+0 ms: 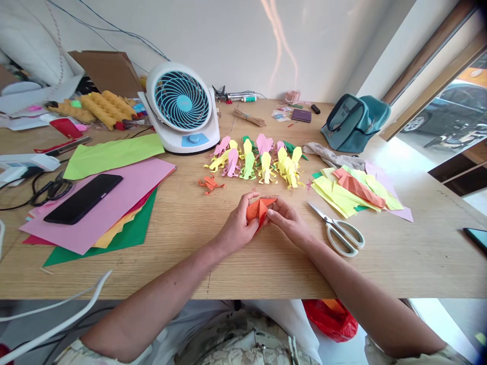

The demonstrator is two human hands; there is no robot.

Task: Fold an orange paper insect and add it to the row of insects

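Note:
My left hand (238, 225) and my right hand (291, 223) meet over the wooden table (228, 263), both pinching a folded orange paper piece (257, 209) between their fingertips. Just beyond it lies a small finished orange paper figure (209, 184). Further back sit several folded paper figures (258, 159) in yellow, pink and green. White-handled scissors (340, 230) lie just right of my right hand.
A stack of coloured paper sheets (110, 208) with a black phone (82, 197) on top lies at the left. A white desk fan (182, 106) stands behind. Part-folded papers (353, 190) and a teal bag (353, 121) are at the right. Cables (49, 190) trail left.

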